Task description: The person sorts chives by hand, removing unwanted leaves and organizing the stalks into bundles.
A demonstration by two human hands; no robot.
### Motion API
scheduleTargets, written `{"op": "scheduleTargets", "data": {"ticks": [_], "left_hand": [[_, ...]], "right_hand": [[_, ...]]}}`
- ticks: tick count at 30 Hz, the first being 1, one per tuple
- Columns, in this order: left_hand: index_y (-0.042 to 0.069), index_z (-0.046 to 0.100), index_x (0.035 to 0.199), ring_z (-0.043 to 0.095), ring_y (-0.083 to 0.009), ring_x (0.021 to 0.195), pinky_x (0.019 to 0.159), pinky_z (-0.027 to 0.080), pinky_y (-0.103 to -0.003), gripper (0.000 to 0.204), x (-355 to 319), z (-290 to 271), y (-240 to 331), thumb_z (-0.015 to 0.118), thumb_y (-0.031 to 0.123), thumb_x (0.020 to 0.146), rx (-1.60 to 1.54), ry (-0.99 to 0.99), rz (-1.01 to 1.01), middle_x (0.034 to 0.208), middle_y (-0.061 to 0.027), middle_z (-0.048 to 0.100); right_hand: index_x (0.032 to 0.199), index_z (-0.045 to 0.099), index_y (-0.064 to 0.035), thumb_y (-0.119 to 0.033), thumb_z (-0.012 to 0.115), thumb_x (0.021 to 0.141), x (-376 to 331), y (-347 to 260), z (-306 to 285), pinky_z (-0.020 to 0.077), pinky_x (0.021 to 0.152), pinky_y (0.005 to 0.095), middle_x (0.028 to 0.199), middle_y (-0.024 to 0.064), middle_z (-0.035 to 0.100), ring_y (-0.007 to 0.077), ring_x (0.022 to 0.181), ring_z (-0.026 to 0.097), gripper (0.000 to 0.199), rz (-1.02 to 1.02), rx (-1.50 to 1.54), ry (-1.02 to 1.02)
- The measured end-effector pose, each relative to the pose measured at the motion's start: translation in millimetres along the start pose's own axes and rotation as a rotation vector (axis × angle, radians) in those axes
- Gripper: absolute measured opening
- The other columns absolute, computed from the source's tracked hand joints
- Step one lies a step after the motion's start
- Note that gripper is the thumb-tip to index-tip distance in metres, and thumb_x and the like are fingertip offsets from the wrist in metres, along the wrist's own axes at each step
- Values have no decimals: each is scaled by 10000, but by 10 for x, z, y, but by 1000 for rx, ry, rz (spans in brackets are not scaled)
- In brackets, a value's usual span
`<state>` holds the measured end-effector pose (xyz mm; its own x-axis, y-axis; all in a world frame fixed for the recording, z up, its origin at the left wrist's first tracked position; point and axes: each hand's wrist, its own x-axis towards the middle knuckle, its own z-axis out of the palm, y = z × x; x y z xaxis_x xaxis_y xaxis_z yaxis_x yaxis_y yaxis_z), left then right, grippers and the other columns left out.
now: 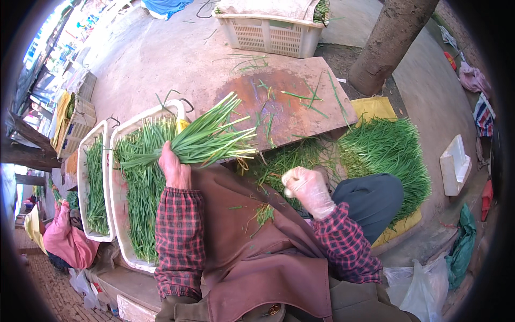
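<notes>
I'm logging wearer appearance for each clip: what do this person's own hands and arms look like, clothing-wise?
The left hand looks bare; the right hand wears a thin, pale, see-through glove. The left sleeve and right sleeve are checked in pinkish red and dark, gathered at the wrists.

Showing bright grn w/ yel-wht ends on stalk bunch (220, 134); deeper grn on stalk pile (386, 161). Wearing red-pink & blk check on L sleeve (179, 231) & R sleeve (343, 236), maroon-brn on apron (230, 214), dk blue-grey on trouser leg (373, 201), semi-clear wht on glove (311, 193). Displaying off-wht on lg. tub (116, 204), pinkish tan w/ rust-brn patch on board (311, 75), mustard yel. on sheet (376, 107), grey-brn on tree trunk (394, 40), dk teal-grn on bundled plastic (462, 247). Flashing pink on co-worker's top (67, 244), red-wht-blue stripes on fabric (483, 115).
</notes>
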<state>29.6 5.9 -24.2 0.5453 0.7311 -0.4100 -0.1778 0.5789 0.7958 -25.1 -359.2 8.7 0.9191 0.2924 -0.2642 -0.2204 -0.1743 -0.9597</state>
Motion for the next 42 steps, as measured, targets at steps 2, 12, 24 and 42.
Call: {"op": "scheduleTargets", "data": {"ticks": [2, 12, 24, 42], "left_hand": [[-97, 520, 1233, 664, -310, 1001, 915, 562, -438, 336, -60, 20, 11, 538, 155, 1013, -3, 29, -1, 1179, -208, 626], [-89, 549, 1211, 667, -288, 978, 890, 563, -419, 334, -255, 94, -59, 567, 171, 1002, -3, 42, -1, 1156, -184, 639], [-60, 513, 1260, 713, -269, 851, 761, 581, -368, 407, -669, 229, -6, 664, 112, 924, 229, -281, -4, 929, -136, 685], [-111, 580, 1093, 669, -237, 715, 665, 566, -370, 324, -616, 231, -59, 563, 202, 1009, 210, 24, 152, 859, -155, 666]], "right_hand": [[1035, 696, 11, -59, 659, 954, -71, -293, 199, 501, 606, 220, 764, 26, 686, 66, 666, 637, 114, 33, 173, -50], [1226, 631, 34, -341, 761, 839, 404, -269, 554, 464, 939, 428, 1070, 148, 676, 309, 1053, 622, 554, -721, -804, 294], [984, 713, 22, -102, 649, 973, 684, -546, 377, 521, 620, 232, 762, 67, 707, 93, 642, 635, 140, -211, 403, 6], [1006, 648, 21, -36, 548, 1000, 382, 115, -8, 544, 616, 260, 772, 71, 678, 134, 645, 649, 115, -237, 438, 455]]}}
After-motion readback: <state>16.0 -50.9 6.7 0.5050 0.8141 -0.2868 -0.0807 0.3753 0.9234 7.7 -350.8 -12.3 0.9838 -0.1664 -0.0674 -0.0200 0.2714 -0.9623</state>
